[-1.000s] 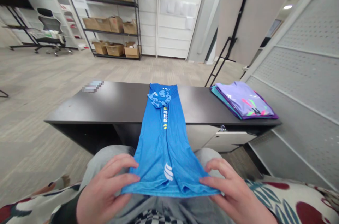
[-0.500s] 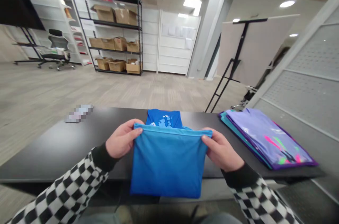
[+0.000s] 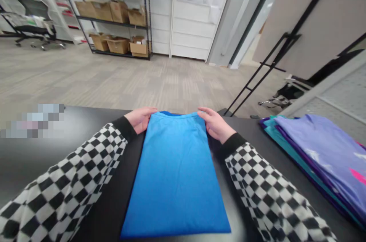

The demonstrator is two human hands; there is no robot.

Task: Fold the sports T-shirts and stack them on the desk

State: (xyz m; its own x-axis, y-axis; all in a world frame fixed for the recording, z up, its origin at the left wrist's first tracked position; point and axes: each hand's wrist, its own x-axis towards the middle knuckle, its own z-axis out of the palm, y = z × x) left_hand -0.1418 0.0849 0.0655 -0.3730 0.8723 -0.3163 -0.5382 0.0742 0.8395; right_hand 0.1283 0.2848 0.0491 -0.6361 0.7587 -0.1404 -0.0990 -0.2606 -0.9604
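A blue T-shirt (image 3: 178, 173) lies folded into a long panel on the dark table, its plain side up. Its hemmed edge is at the far end, with a strip of darker blue cloth (image 3: 168, 113) showing just beyond. At the far left corner my left hand (image 3: 140, 119) is closed on the edge of the shirt. My right hand (image 3: 214, 123) grips the opposite far corner, fingers over the cloth. The thumbs are partly hidden.
A stack of folded purple and teal garments (image 3: 323, 154) lies on the right of the black table (image 3: 94, 135). A pixelated flat item (image 3: 34, 121) sits at the left. Beyond are a stand (image 3: 274, 62), shelving with cardboard boxes (image 3: 118, 43) and an office chair (image 3: 32, 20).
Both hands have moved away from me, carrying the hemmed edge to the far end. The cloth that hung before me now lies flat over the printed part. The view has tilted down.
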